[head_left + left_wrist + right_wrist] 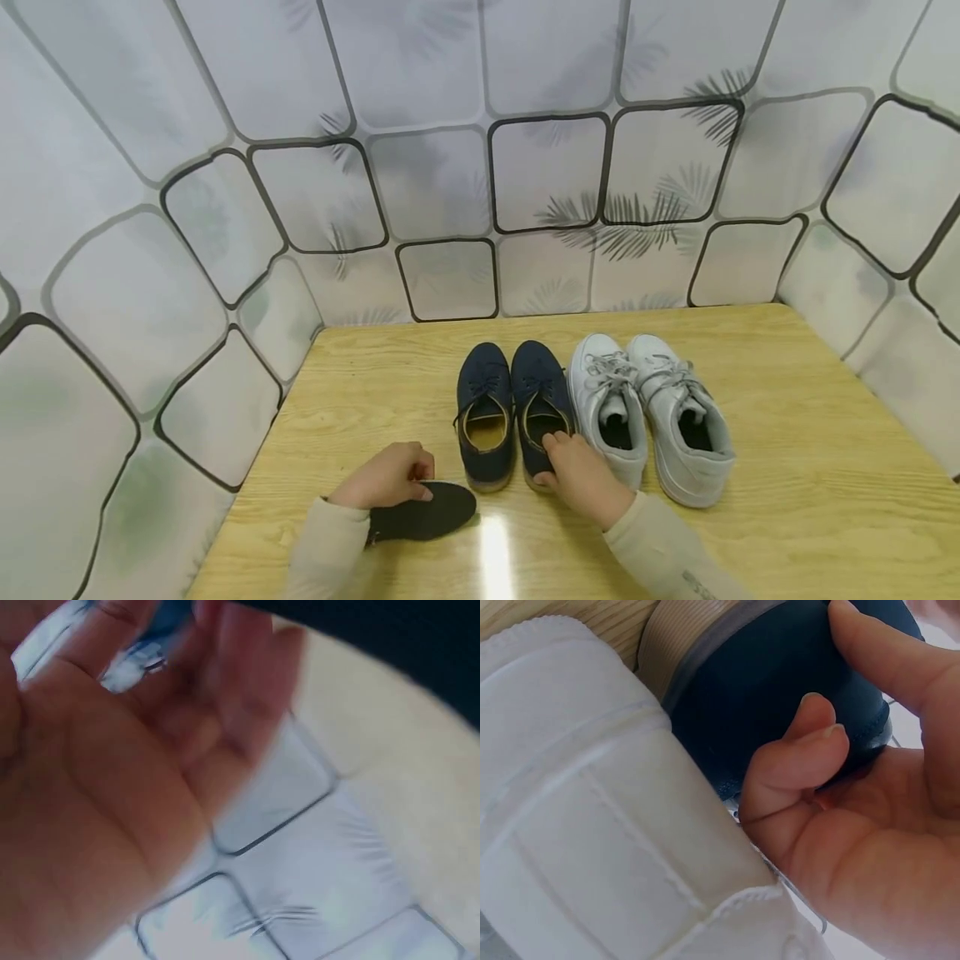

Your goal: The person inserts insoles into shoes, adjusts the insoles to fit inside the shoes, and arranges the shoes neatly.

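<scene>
My left hand pinches a dark insole between thumb and fingers, low over the table in front of the shoes. In the left wrist view the fingers curl beside a dark edge. My right hand grips the heel of the right navy shoe, fingers at its opening and thumb on the back. The right wrist view has that hand round the dark heel. To its left sits the other navy shoe, laced, with a tan inner sole showing. The right shoe's inside looks dark.
Two white sneakers stand side by side right of the navy pair, the nearer one close against my right hand. All rest on a light wooden table. Patterned cloth hangs along the back and both sides.
</scene>
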`<state>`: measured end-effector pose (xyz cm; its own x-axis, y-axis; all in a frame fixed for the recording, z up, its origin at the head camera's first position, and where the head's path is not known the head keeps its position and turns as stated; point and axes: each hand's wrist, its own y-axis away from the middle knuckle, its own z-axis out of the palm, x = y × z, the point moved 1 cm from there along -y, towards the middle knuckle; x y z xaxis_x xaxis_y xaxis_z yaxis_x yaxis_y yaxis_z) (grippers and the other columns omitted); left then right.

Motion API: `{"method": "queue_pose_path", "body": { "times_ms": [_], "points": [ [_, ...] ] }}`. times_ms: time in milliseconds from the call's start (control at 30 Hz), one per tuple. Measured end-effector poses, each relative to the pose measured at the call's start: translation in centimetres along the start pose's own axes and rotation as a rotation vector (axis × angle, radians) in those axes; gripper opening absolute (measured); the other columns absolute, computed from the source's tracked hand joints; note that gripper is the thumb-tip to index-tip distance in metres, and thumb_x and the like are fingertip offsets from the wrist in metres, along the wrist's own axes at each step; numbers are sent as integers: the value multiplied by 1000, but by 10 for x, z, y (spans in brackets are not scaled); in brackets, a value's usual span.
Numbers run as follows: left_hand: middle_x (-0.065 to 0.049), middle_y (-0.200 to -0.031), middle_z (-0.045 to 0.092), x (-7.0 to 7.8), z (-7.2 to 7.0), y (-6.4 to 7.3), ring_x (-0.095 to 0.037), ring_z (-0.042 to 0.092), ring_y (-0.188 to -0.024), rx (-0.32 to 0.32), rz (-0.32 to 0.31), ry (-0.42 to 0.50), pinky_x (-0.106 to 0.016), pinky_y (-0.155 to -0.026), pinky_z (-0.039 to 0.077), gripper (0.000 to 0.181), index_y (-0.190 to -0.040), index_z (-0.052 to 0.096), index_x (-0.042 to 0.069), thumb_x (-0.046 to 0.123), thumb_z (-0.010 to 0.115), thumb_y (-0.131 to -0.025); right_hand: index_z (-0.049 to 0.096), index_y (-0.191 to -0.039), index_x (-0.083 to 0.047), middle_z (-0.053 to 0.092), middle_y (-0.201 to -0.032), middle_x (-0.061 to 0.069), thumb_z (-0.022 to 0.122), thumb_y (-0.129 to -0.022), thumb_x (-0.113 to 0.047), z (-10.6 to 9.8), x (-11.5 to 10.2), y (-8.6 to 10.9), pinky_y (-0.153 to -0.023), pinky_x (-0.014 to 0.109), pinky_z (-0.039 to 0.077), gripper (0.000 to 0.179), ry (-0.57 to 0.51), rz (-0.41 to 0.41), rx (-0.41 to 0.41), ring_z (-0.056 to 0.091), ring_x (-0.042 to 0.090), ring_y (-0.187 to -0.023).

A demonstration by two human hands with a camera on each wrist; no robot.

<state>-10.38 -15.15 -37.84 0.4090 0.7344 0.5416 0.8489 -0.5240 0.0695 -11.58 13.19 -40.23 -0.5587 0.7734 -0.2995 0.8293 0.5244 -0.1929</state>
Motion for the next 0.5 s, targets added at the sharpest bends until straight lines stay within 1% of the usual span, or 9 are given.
{"method": "queue_pose_path", "body": {
  "times_ms": [67,100,167,233,267,333,400,433,500],
  "points": [
    [5,-73,55,7,-16,0,-7,49,-65,32,93,115,-25,-60,44,13,-79,62,12,10,73,-84,60,-96,4,56,-80,14,79,-77,-19,0,1,0,-67,46,48,37,-12,4,-8,56,36,-72],
    [6,-74,57,12,-25,1,-6,51,-66,72,112,172,-25,-60,45,10,-82,62,13,12,71,-87,60,-98,5,57,-82,15,79,-77,-20,0,2,-1,-68,46,48,38,-18,2,-14,56,36,-73],
    [4,-81,60,23,-40,0,-8,56,-71,197,105,287,-27,-63,48,7,-91,62,13,16,68,-90,60,-100,6,60,-86,18,79,-78,-20,-3,5,-2,-70,47,49,39,-43,2,-38,58,37,-76],
    [-1,-87,62,32,-50,-1,-13,61,-76,314,74,457,-30,-68,52,12,-99,60,9,17,66,-92,62,-103,5,62,-91,16,76,-81,-20,-10,7,-2,-73,46,49,36,-110,13,-92,60,36,-82],
    [-3,-89,62,35,-53,-2,-15,62,-78,362,60,555,-31,-70,53,15,-102,59,6,16,65,-93,63,-104,3,64,-95,14,75,-83,-21,-15,8,-3,-75,45,50,34,-150,23,-112,62,34,-85],
    [-7,-92,63,40,-54,-5,-17,65,-80,429,47,760,-35,-74,55,20,-107,55,1,13,63,-94,66,-105,-1,65,-98,10,69,-88,-22,-28,8,-3,-75,41,51,27,-256,35,-116,63,27,-87],
    [-9,-92,64,42,-51,-9,-19,66,-80,470,71,914,-38,-76,55,20,-108,53,-4,8,61,-94,67,-108,-6,65,-97,3,61,-95,-25,-42,7,-3,-73,35,50,24,-381,38,-85,61,18,-83],
    [-9,-92,64,42,-48,-11,-19,67,-81,489,82,962,-38,-77,55,19,-108,53,-4,6,61,-94,67,-110,-8,66,-98,2,57,-97,-27,-48,6,-3,-72,33,50,26,-444,34,-60,61,16,-81],
    [-8,-91,64,43,-43,-15,-18,67,-80,529,101,1011,-37,-76,55,18,-107,53,-3,5,61,-93,67,-113,-7,66,-97,3,50,-101,-27,-58,2,-3,-70,30,50,28,-577,-22,-22,60,11,-79]
  ]
}}
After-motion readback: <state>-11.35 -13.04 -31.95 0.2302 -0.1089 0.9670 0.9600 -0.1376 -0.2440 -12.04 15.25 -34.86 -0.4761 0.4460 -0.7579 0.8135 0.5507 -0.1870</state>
